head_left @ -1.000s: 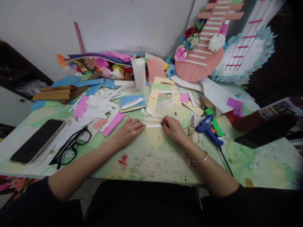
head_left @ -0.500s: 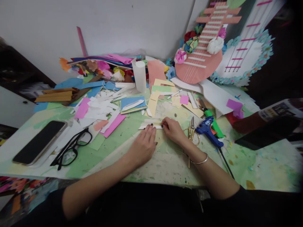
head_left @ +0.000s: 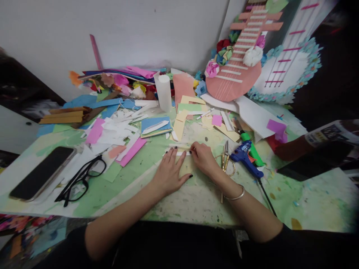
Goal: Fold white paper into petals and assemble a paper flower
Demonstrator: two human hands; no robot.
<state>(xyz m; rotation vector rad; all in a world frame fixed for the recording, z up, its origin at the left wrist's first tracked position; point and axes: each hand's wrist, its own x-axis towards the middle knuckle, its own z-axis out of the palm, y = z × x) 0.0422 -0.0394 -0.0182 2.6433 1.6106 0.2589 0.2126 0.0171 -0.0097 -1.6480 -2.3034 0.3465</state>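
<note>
On a stained table (head_left: 200, 203) by a wall (head_left: 154, 37), left hand (head_left: 169, 172) splays, right hand (head_left: 202, 157) pinching paper (head_left: 183, 153).

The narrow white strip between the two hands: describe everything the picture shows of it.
The narrow white strip looks like plain paper, straight-edged, with no print discernible. It lies roughly crosswise to the person on the paint-stained pale green and cream tabletop. The spread fingers of the left hand rest over its left part; the bent fingers and thumb of the right hand close at its right end. The hands hide much of it, so its full length and any folds cannot be told.
</note>
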